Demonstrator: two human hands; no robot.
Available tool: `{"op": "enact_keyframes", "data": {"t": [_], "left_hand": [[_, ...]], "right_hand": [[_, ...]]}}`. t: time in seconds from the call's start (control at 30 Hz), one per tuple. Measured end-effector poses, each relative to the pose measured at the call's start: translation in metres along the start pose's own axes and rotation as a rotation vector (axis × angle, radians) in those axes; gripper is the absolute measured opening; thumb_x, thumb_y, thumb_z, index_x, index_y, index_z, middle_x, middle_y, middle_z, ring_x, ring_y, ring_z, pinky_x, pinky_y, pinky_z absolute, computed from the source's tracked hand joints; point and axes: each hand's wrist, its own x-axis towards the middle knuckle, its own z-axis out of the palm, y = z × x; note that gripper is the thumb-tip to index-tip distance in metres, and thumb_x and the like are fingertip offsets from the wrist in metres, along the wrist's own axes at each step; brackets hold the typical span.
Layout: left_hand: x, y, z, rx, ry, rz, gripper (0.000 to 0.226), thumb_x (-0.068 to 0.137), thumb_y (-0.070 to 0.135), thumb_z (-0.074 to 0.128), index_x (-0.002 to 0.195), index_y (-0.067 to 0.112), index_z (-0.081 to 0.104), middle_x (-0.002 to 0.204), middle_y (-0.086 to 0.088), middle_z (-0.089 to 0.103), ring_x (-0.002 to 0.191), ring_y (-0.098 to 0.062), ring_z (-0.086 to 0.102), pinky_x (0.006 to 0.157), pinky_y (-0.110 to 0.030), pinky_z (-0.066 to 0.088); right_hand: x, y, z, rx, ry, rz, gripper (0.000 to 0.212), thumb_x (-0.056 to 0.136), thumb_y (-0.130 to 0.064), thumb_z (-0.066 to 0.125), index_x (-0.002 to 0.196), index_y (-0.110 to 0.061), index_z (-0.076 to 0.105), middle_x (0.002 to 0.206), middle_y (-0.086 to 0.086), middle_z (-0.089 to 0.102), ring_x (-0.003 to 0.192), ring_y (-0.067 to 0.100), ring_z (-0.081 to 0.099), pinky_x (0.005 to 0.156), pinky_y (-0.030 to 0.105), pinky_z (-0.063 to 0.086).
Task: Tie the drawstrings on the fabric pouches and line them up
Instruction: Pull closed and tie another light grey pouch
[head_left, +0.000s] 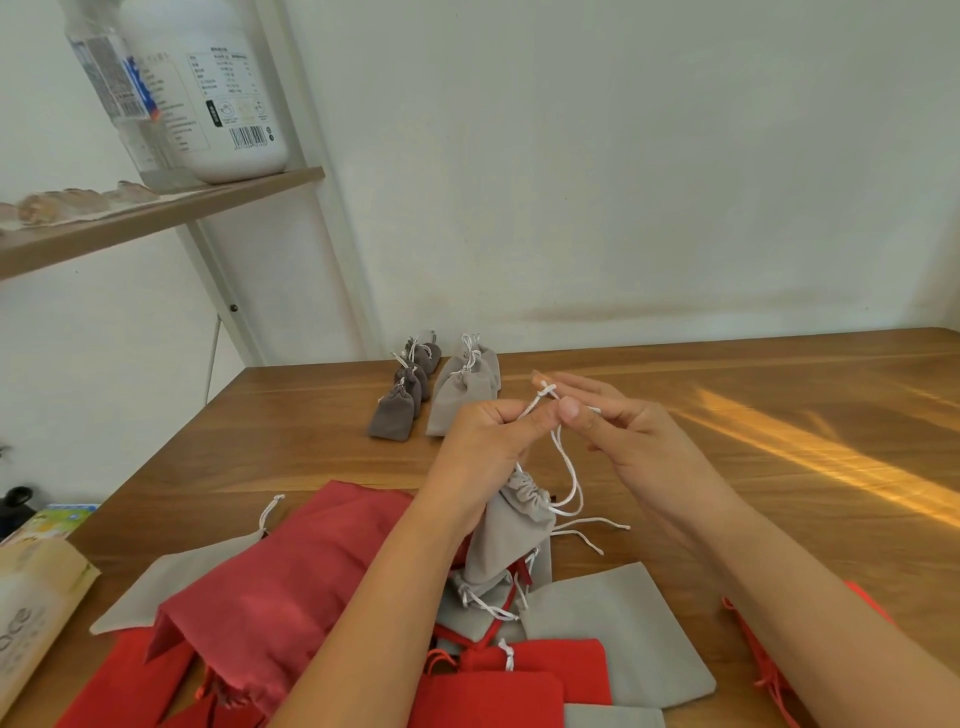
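Note:
A light grey pouch (511, 540) with a cinched neck hangs above the pile, held up by its white drawstring (563, 467). My left hand (485, 441) pinches the cord near its top. My right hand (618, 421) pinches the cord beside it, where a small knot (545, 387) sits at my fingertips. At the back of the table stand two rows of tied pouches, dark grey ones (400, 400) on the left and light grey ones (465, 387) on the right.
A heap of red pouches (291, 577) and flat grey pouches (623, 634) covers the near table (779, 467). More red fabric (763, 654) lies under my right forearm. A shelf (156, 213) with bottles hangs at the upper left, a paper package (36, 608) at the left edge.

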Motion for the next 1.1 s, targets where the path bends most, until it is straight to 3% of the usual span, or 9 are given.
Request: {"op": "enact_keyframes", "data": {"t": [0.1,0.27,0.43,0.57,0.73,0.8,0.97,1.03,1.1], "left_hand": [[-0.0002,0.0027,-0.0014,-0.034,0.014,0.041,0.017,0.087,0.022,0.065,0.087,0.008,0.075,0.051,0.016,0.056,0.052,0.005,0.049,0.061,-0.008,0.04],[0.0001,0.0038,-0.0016,-0.027,0.036,0.085,0.01,0.086,0.017,0.066,0.083,0.018,0.075,0.078,0.016,0.073,0.08,0.008,0.065,0.074,-0.006,0.044],[-0.0006,0.0035,-0.0018,-0.017,0.007,0.096,0.009,0.085,0.017,0.067,0.081,0.018,0.075,0.078,0.014,0.074,0.079,0.007,0.065,0.074,-0.007,0.045],[-0.0017,0.0044,-0.0035,-0.007,-0.043,0.093,0.01,0.084,0.015,0.067,0.08,0.017,0.076,0.078,0.011,0.074,0.08,0.004,0.066,0.075,-0.008,0.045],[-0.0028,0.0048,-0.007,-0.07,-0.083,0.05,0.012,0.076,0.029,0.069,0.075,0.021,0.078,0.063,-0.006,0.06,0.053,-0.011,0.046,0.058,-0.011,0.038],[-0.0034,0.0047,-0.008,-0.066,-0.091,0.043,0.013,0.081,0.022,0.067,0.078,0.013,0.076,0.052,0.002,0.054,0.045,-0.004,0.041,0.052,-0.008,0.035],[-0.0038,0.0055,-0.0057,-0.005,-0.092,0.055,0.013,0.088,0.016,0.062,0.088,0.01,0.074,0.055,0.008,0.066,0.05,0.004,0.052,0.058,-0.005,0.038],[-0.0029,0.0038,-0.0046,0.024,-0.079,0.042,0.025,0.093,0.027,0.055,0.095,0.011,0.074,0.073,0.026,0.029,0.047,0.004,0.046,0.061,-0.009,0.038],[0.0003,0.0,-0.009,0.04,-0.036,0.028,0.04,0.094,0.044,0.044,0.099,0.022,0.076,0.062,0.019,0.045,0.061,-0.001,0.051,0.072,-0.019,0.043]], "right_hand": [[-0.0001,-0.0013,-0.001,0.061,0.083,-0.035,0.035,0.075,-0.028,0.069,0.108,-0.016,0.073,0.117,-0.006,0.068,0.11,0.003,0.061,0.087,0.015,0.048],[-0.0021,-0.0062,-0.0075,0.111,0.15,-0.014,0.025,0.072,-0.027,0.072,0.089,-0.008,0.075,0.094,0.001,0.075,0.093,0.006,0.068,0.073,0.01,0.047],[-0.0008,-0.0054,-0.0057,0.099,0.162,0.013,0.019,0.07,-0.03,0.073,0.081,-0.015,0.077,0.086,-0.001,0.075,0.078,0.003,0.059,0.072,0.015,0.045],[0.0001,-0.0043,-0.0066,0.102,0.103,0.033,0.033,0.071,-0.031,0.072,0.098,-0.013,0.077,0.098,0.001,0.075,0.084,0.005,0.06,0.079,0.024,0.043],[-0.0002,-0.002,-0.0049,0.259,-0.024,0.067,0.035,0.07,-0.036,0.074,0.097,-0.014,0.078,0.086,-0.001,0.069,0.074,0.011,0.042,0.074,0.022,0.042],[-0.0001,0.0002,-0.0045,0.285,-0.043,0.059,0.039,0.067,-0.039,0.077,0.096,-0.013,0.078,0.084,0.001,0.067,0.075,0.014,0.038,0.072,0.02,0.042],[0.0009,-0.0006,-0.0072,0.315,-0.037,0.071,0.031,0.063,-0.037,0.082,0.085,-0.016,0.079,0.085,-0.001,0.072,0.081,0.01,0.052,0.074,0.019,0.043],[0.0018,-0.001,-0.0073,0.397,0.002,0.102,0.017,0.071,-0.026,0.074,0.081,-0.013,0.078,0.074,0.0,0.066,0.071,0.008,0.049,0.067,0.015,0.045],[0.0038,-0.0022,-0.009,0.531,0.041,0.142,0.014,0.079,-0.017,0.063,0.083,-0.009,0.074,0.073,0.002,0.064,0.062,0.007,0.047,0.059,0.014,0.047]]}}
